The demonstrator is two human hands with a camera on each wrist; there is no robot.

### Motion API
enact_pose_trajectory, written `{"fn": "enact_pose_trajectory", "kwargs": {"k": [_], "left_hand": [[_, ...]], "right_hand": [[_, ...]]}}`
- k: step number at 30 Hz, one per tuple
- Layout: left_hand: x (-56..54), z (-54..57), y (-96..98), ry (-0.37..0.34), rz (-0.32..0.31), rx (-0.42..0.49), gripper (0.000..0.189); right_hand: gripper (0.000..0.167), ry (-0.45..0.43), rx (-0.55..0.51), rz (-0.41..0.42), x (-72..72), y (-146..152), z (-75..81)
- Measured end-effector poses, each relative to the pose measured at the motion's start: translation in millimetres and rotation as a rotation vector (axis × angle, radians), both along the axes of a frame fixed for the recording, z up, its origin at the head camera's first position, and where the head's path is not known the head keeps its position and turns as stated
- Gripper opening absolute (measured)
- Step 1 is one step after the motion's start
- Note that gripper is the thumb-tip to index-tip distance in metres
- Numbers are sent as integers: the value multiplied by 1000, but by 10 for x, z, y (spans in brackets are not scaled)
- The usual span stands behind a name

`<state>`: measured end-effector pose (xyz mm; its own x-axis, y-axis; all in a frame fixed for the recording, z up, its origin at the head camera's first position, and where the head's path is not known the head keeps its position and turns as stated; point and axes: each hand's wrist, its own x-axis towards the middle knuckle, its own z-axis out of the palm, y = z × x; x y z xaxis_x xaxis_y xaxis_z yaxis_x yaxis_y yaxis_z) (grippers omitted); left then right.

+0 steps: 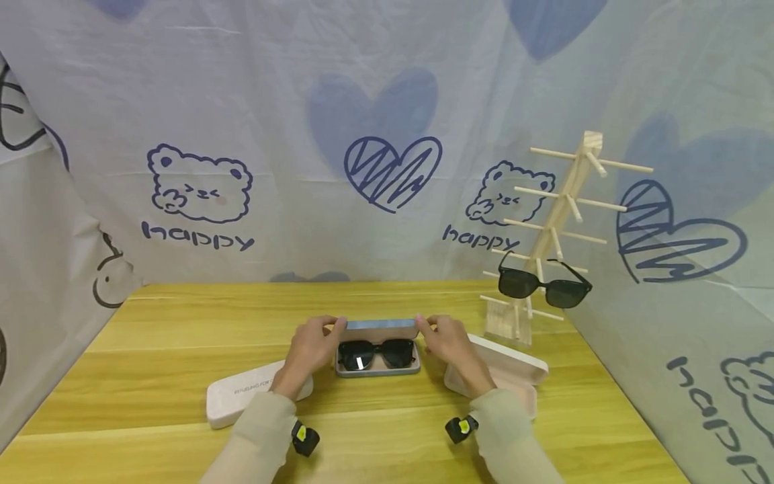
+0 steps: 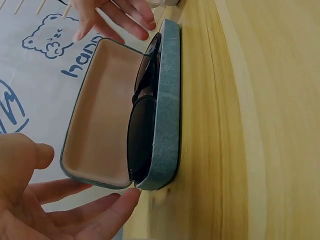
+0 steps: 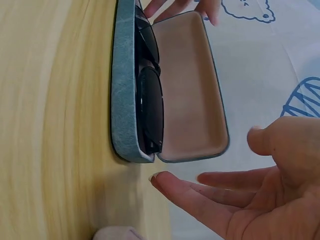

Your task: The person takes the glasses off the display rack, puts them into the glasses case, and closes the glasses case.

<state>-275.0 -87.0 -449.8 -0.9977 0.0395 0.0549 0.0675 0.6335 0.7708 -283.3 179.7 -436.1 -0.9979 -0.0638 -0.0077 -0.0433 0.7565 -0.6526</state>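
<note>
A pair of black sunglasses [image 1: 376,354] lies in an open blue-green glasses case [image 2: 170,105] in the middle of the table. The case's lid [image 3: 187,85], lined in pinkish beige, stands raised behind the lenses. At the lid's left end is my left hand [image 1: 313,346], fingers extended and fingertips right by the hinge corner in the left wrist view. My right hand [image 1: 449,341] is at the opposite end; the right wrist view has its fingers loosely spread just off the corner. Neither hand is curled round the case.
A closed white glasses case [image 1: 242,391] lies partly behind the left forearm. Another white case [image 1: 508,370], open, sits beside the right forearm. At the back right, a wooden peg stand [image 1: 559,215] carries black sunglasses [image 1: 544,288]. A printed cloth [image 1: 290,121] hangs behind the table.
</note>
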Motion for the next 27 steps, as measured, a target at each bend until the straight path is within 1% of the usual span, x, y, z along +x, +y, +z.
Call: {"fn": "enact_pose_trajectory", "kwargs": {"k": [4,11,16,22,27], "left_hand": [[-2,-2,22,-11,-1,15,46],[-18,8,41,27,4,11,44],[-20,3,49,32,7,11,43],[-3,-8,54,1,-1,3,45],[16,-23,32,-36,-18,27,47]], "right_hand": [[57,-24,-9,-4,-28,-38,-18],[52,-48,-35,8,-35,-76,-44],[51,-51,-41,13,-35,-80,-81],[46,-13,-15,39,-41,-79,-92],[45,-17,-16,63,-24,-74,-80]]}}
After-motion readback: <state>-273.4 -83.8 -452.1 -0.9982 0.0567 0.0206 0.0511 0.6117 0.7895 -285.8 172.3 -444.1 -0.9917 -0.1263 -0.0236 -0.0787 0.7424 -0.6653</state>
